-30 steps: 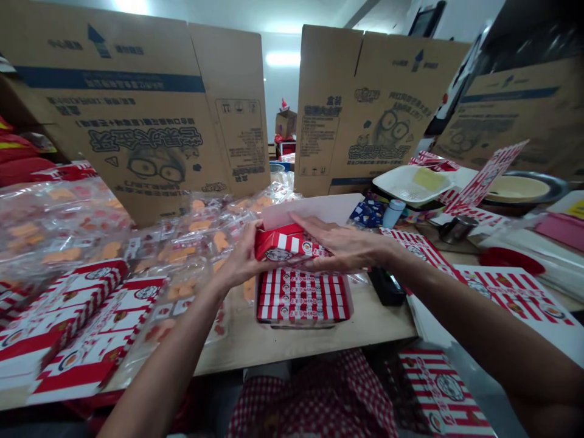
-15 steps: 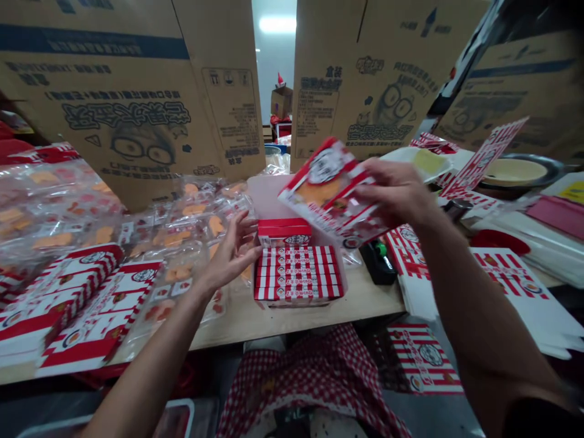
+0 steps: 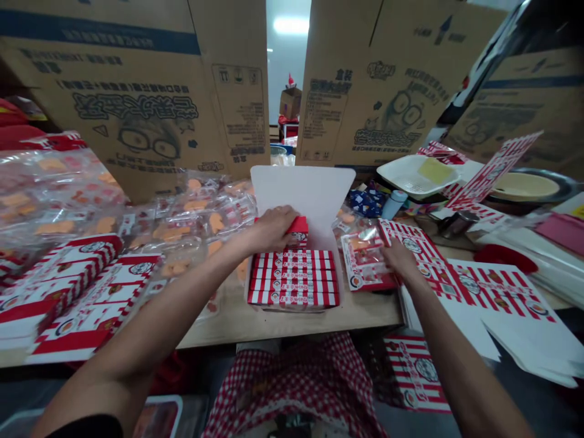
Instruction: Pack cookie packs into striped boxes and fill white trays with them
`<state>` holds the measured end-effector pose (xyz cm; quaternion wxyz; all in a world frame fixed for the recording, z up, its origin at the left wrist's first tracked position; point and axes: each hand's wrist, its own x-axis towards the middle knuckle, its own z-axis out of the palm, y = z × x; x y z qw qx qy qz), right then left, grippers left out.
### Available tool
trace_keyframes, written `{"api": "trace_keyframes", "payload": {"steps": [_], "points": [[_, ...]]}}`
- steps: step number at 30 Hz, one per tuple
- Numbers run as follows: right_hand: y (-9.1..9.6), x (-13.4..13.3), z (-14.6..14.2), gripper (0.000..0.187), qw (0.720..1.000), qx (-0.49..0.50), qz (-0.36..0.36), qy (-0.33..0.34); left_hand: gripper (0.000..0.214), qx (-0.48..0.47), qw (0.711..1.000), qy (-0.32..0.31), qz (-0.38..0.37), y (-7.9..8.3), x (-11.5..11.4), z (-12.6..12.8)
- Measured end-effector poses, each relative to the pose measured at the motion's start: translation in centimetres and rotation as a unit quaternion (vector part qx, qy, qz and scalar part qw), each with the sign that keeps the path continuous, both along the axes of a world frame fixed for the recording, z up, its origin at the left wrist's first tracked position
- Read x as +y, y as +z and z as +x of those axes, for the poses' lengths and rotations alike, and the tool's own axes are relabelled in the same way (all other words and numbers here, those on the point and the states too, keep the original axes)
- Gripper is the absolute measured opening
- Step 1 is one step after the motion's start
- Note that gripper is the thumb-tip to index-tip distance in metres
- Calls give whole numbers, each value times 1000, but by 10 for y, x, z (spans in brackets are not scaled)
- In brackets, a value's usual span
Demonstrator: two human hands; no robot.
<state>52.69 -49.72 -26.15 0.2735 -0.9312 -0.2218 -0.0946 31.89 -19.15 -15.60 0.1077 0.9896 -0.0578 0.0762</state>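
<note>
A white-lidded carton (image 3: pixel 303 194) stands open on the table, with several slim red-and-white striped boxes (image 3: pixel 294 277) packed upright in a row at its near side. Behind that row, my left hand (image 3: pixel 275 228) is closed over a small red box (image 3: pixel 298 231), partly covering it. To the right of the carton, my right hand (image 3: pixel 399 258) grips the right edge of a flat red-and-white packet (image 3: pixel 365 255) with a clear window. Orange shapes show through the window. The fingertips of this hand are partly hidden.
Clear bags of orange pieces (image 3: pixel 194 204) cover the left side, with stacks of striped flat cartons (image 3: pixel 98 298) before them. More striped card sheets (image 3: pixel 502 292) lie at right, near a white basket (image 3: pixel 417 173) and a metal cup (image 3: pixel 460 224). Large cardboard boxes (image 3: pixel 150 97) stand behind.
My right hand has lowered the windowed packet from above the carton to the table at its right. My left hand has moved from the carton's left side onto the red box inside.
</note>
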Motion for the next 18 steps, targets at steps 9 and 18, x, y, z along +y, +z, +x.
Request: {"api": "trace_keyframes", "payload": {"steps": [9, 18], "points": [[94, 82, -77, 76, 869, -196, 21, 454, 54, -188, 863, -1, -469, -44, 11, -30], [127, 141, -71, 28, 870, -149, -210, 421, 64, -215, 911, 44, -350, -63, 29, -31]]}}
